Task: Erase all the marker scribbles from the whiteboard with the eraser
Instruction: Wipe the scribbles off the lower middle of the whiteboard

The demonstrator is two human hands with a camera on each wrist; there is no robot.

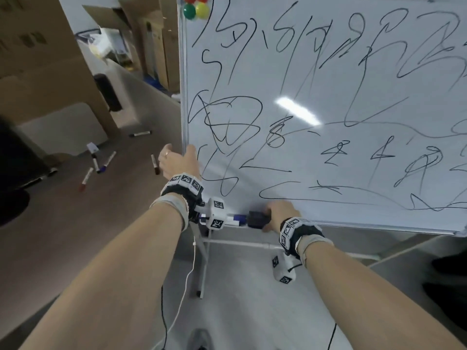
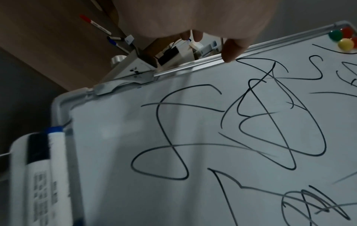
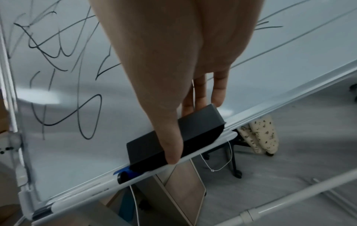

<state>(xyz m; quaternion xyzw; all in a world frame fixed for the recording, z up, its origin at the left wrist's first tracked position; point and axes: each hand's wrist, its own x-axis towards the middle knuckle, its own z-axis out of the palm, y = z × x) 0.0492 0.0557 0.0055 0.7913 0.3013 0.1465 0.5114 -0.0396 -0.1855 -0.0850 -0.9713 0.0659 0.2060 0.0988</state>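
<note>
A whiteboard [image 1: 303, 157] on a stand is covered from edge to edge with black marker scribbles [image 1: 227, 120]. My left hand [image 1: 179, 154] grips its left frame, thumb on the front [image 2: 231, 50] and fingers behind the edge. The black eraser [image 1: 256, 219] sits in the tray at the board's bottom left. My right hand [image 1: 280, 213] pinches it, thumb [image 3: 172, 152] on the near face of the eraser [image 3: 203, 126] and fingers behind it against the board [image 3: 86, 152].
Blue and black capped markers [image 1: 236, 219] lie in the tray left of the eraser. Coloured magnets [image 1: 195, 8] sit at the board's top left corner. Several markers [image 1: 101, 162] lie on the floor to the left, near cardboard boxes [image 1: 38, 59]. The stand's white legs [image 1: 204, 261] are below.
</note>
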